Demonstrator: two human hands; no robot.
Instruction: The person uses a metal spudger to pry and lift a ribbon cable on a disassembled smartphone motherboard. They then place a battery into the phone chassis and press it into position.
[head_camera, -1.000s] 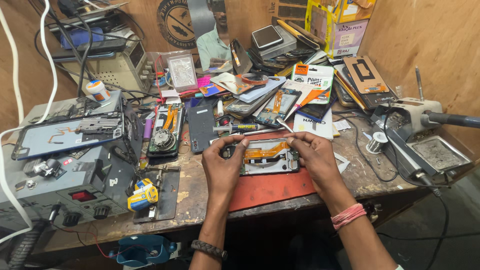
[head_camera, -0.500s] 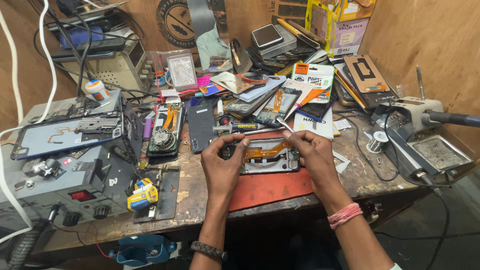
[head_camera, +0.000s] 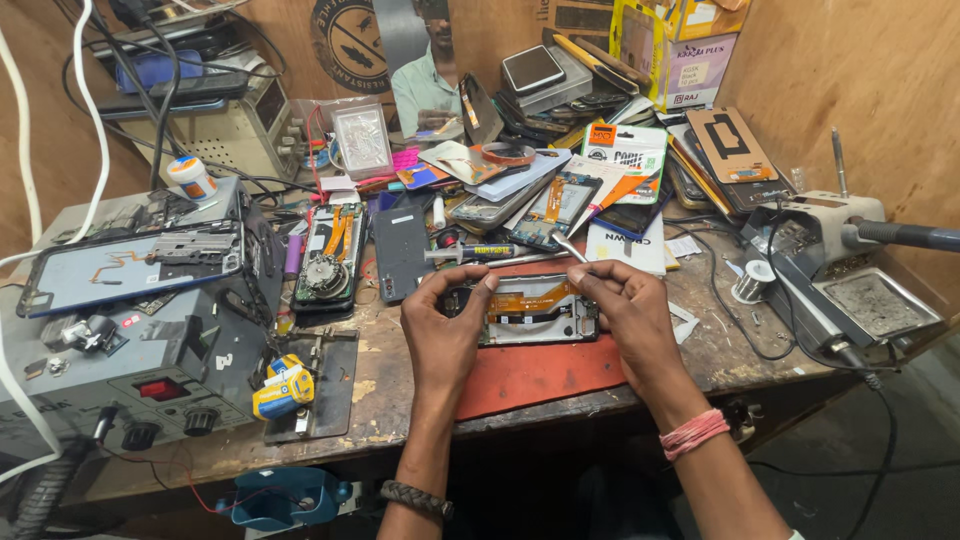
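An opened phone (head_camera: 530, 310), its back off and an orange flex ribbon showing, lies flat on a red mat (head_camera: 540, 372) near the front edge of the table (head_camera: 380, 385). The left hand (head_camera: 445, 335) curls its fingers over the phone's left end, while the right hand (head_camera: 625, 310) pinches a thin metal tool (head_camera: 568, 247) over the right end. The phone looks light and stiff, but the bare board and ribbon seem fragile, so the frame's outer edges are the safest hold.
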